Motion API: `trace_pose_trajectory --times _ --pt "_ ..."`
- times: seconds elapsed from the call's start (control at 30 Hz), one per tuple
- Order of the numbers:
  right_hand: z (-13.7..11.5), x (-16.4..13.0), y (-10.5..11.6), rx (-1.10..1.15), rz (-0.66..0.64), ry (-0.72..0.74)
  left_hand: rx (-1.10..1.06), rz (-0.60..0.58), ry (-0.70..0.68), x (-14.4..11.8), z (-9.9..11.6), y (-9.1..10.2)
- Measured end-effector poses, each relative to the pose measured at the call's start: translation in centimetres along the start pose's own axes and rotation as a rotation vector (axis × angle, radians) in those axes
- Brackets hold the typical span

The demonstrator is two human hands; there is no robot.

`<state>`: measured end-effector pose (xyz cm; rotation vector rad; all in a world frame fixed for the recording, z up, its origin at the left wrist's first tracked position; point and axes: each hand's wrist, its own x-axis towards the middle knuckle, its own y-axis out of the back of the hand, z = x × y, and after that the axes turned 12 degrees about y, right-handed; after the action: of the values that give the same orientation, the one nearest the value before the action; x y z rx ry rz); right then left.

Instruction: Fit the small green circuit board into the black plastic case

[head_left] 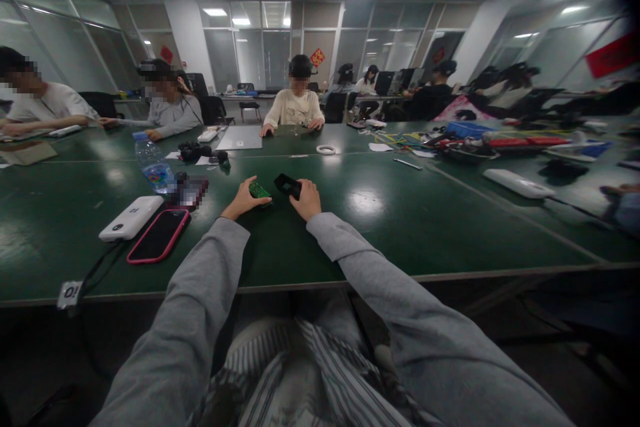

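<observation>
My left hand [243,200] grips a small green circuit board [259,193] by its edges, thumb on the near side and fingers on the far side. To its right, my right hand [308,199] is closed around a black plastic case [286,183] with an opening in its face. A narrow gap separates the board from the case. Both are held just over the green table [300,240], near its front edge; whether either touches the tabletop I cannot tell.
On the left lie a phone in a pink case [159,235], a white power bank [131,218] with a cable, and a water bottle [153,163]. A tape roll [326,149] is ahead. Cables and tools [465,140] crowd the right. A person [295,103] sits opposite.
</observation>
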<state>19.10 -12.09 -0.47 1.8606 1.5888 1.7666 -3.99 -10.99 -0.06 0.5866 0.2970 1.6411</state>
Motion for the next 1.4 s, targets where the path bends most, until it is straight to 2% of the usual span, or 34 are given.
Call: trace_pose_trajectory --times 0.1,0.17,0.3,0.37,0.5,0.77,0.9,1.1,1.23,1.4 --pt "0.7 0.0 -0.7 0.066 -0.045 -0.054 -0.074 0.045 0.013 0.0 0.2 -0.2" --pt "1.1 0.0 -1.0 0.096 -0.039 -0.088 -0.216 0.062 0.085 -0.1 0.7 -0.1" --pt "1.3 0.0 -1.1 0.120 -0.039 -0.103 -0.672 -0.035 0.281 -0.2 1.9 1.0" --pt "1.3 0.0 -1.1 0.121 -0.040 -0.097 -0.775 -0.084 0.306 -0.5 2.4 1.7" --pt "1.4 0.0 -1.1 0.135 -0.018 -0.097 -0.783 -0.135 0.327 -1.2 2.9 2.3" --pt "1.3 0.1 -1.4 0.194 0.055 -0.058 -0.853 -0.245 0.342 -1.8 2.9 1.7" --pt "1.3 0.2 -1.4 0.191 0.070 -0.051 -0.894 -0.274 0.350 -1.8 3.1 1.6" --pt "0.7 0.1 -0.7 0.173 0.095 0.031 -0.837 -0.282 0.366 -1.6 3.2 1.6" --pt "0.3 0.0 -0.3 0.135 0.087 0.095 -0.970 -0.263 0.381 -1.2 2.8 1.7" --pt "0.4 0.1 -0.5 0.105 -0.029 0.066 -1.217 -0.344 0.515 -0.9 2.5 1.9"
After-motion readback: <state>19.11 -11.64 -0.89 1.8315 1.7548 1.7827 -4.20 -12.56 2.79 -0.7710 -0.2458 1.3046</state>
